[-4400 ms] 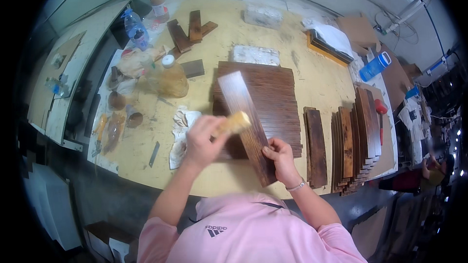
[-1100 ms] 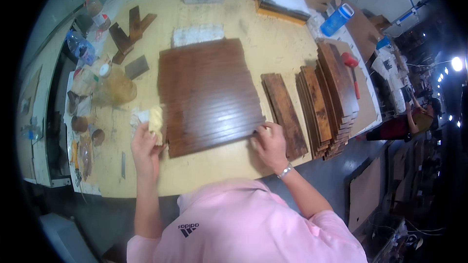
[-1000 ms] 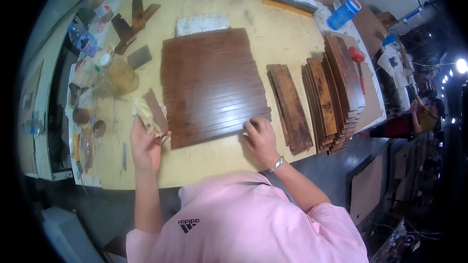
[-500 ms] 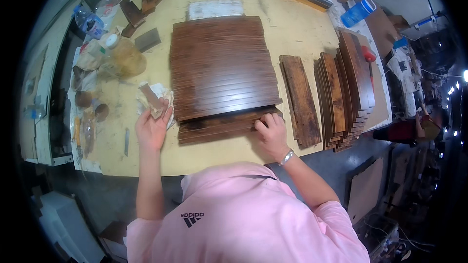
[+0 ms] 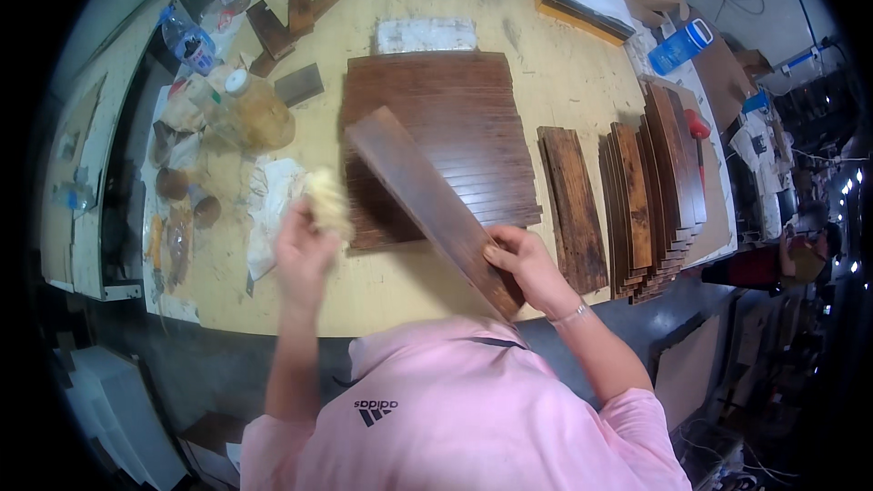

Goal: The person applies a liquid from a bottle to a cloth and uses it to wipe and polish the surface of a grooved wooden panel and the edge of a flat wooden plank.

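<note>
A dark brown wooden plank [image 5: 426, 193] is lifted at a slant above the table, its near end gripped by my right hand [image 5: 535, 271] with the thumb on top. My left hand [image 5: 303, 253], smeared by motion, holds a crumpled yellowish cloth [image 5: 328, 204] close to the plank's left side. Beneath and beyond the plank lies a row of glossy brown boards [image 5: 427, 82] set edge to edge. A crumpled white paper or cloth [image 5: 269, 209] rests on the table left of my left hand.
To the right lies a single plank [image 5: 575, 209], beside overlapping stacks of boards [image 5: 632, 200]. A jar of amber liquid [image 5: 259, 114] and bottles [image 5: 188, 44] stand at left. White-wrapped blocks [image 5: 426, 35] lie behind the boards, and a blue bottle [image 5: 680, 47] is far right.
My right hand has raised the front plank off the table and tilted it. My left hand now holds the yellowish cloth and has moved right; the brown strip near it no longer shows.
</note>
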{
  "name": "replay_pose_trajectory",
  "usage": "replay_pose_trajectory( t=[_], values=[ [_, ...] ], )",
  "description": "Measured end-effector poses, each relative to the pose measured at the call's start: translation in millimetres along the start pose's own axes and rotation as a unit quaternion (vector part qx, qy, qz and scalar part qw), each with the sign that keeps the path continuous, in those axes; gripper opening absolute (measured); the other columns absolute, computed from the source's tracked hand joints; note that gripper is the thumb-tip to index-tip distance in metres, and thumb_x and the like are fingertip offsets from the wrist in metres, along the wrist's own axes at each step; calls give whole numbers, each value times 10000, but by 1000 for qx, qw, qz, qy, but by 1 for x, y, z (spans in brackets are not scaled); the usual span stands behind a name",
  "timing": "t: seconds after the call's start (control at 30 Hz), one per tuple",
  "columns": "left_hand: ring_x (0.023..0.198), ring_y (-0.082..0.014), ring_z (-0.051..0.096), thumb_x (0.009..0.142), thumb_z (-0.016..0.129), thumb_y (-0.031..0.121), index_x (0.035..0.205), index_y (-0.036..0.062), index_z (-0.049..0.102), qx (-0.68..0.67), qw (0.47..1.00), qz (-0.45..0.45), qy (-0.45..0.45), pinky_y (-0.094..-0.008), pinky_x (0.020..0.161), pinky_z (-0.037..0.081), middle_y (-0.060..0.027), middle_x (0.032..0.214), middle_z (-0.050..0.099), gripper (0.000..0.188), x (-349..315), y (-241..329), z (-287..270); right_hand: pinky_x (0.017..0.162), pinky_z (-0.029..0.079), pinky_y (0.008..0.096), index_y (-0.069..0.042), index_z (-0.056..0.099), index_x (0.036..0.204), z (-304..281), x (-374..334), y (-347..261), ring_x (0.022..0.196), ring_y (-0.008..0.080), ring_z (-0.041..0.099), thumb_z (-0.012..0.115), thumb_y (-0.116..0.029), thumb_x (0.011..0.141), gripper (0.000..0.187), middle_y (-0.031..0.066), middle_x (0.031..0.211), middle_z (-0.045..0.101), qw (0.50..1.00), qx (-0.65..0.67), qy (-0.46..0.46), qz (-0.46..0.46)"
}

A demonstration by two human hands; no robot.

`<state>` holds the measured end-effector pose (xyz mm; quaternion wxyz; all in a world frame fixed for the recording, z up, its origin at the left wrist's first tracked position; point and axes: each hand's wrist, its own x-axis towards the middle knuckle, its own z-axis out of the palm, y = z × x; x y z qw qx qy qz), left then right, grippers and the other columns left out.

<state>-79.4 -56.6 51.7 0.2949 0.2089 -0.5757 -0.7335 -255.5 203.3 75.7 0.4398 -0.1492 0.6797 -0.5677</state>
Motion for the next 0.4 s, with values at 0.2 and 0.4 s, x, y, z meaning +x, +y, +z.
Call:
replay_pose_trajectory(
  t=[0.2,0.4],
  values=[
    [802,-285,626,721,769,36,1046,3,710,321,873,259,-261,-379,709,523,-142,937,633,333,-45,22,67,875,515,261,31,655,1214,30,48,-10,934,103,641,633,-16,955,265,47,1066,708,980,197,-10,24],
    [974,-336,632,755,734,33,1156,81,696,439,871,197,-99,-391,819,548,-151,1033,621,405,24,11,21,917,513,276,20,635,1295,38,45,-9,989,131,655,662,-7,940,357,90,1114,715,991,130,-13,29]
  ],
)
